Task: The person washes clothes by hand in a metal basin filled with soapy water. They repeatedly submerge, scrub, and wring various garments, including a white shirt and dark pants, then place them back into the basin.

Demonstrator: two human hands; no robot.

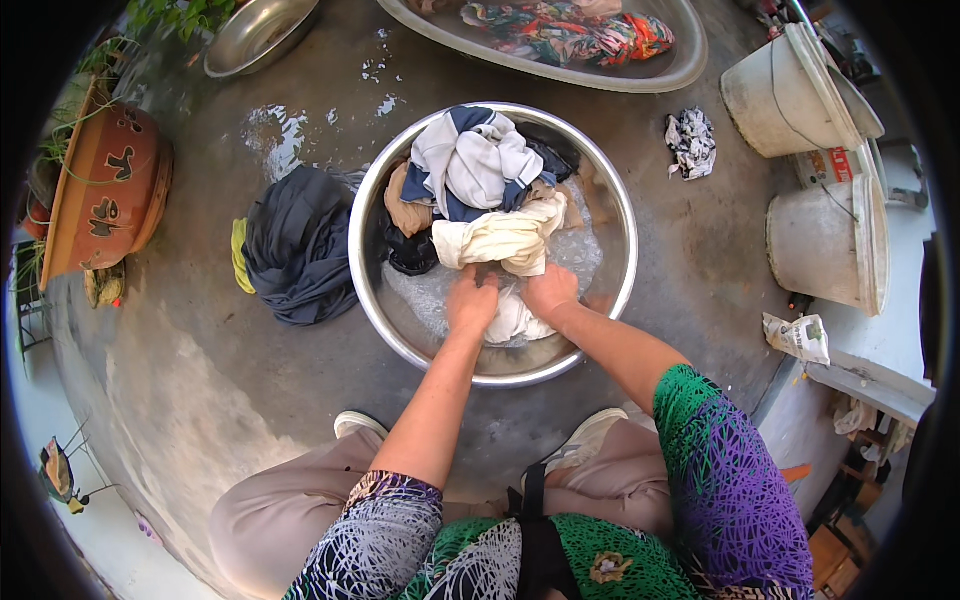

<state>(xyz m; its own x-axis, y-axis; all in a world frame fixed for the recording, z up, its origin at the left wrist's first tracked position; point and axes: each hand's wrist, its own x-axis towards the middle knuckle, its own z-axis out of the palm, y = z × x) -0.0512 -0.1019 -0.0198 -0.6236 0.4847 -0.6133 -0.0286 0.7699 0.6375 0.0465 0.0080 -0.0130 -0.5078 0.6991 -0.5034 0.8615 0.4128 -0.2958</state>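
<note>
A round metal basin [625,255] stands on the floor before me, with sudsy water and wet laundry in it. Both my left hand [472,301] and my right hand [551,291] are closed on a cream cloth [495,238], whose bunched upper part lies just beyond my fingers. Between my wrists a paler part of cloth [517,319] rests in the suds; whether it is the same piece cannot be told. Farther back in the basin are a white and navy garment [480,165], a tan cloth [407,206] and a black cloth [411,251]. My fingertips are partly hidden.
Dark grey laundry [300,247] with a yellow-green cloth [241,255] lies left of the basin. A large oval tub [652,84] with patterned cloth stands beyond it, a metal bowl [259,34] at upper left. White buckets [821,240] and a crumpled patterned cloth [691,142] are at right, a planter [112,180] at left.
</note>
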